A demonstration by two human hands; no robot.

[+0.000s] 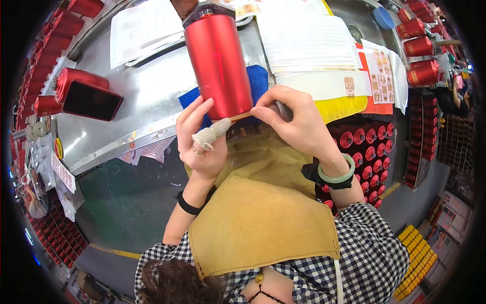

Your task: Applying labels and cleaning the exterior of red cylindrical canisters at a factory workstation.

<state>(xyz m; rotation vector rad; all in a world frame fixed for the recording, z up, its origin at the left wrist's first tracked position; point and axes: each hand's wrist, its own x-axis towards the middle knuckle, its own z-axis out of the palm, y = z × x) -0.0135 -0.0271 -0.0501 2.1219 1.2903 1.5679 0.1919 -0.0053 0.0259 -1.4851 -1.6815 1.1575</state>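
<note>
A shiny red metal canister [217, 63] lies with its base toward me over a blue cloth [258, 81] at the table's near edge. My left hand [205, 139] is closed against the canister's lower left, its thumb wearing a knitted off-white finger cot [211, 134] by the base rim. At the lower right of the base, my right hand [293, 119] pinches thumb and forefinger together. A thin orange-gold edge runs along the base between the two hands; whether the pinch holds it is unclear. Part of a dark grey object [284, 111] shows inside my right hand's curled fingers.
A black phone [92, 100] leans on red canisters at the left of the metal table [142, 93]. White printed sheets [309, 45] cover the right side, over yellow and red sheets. Below right stand rows of red canisters [369, 152]. A blue bowl [383, 17] sits far right.
</note>
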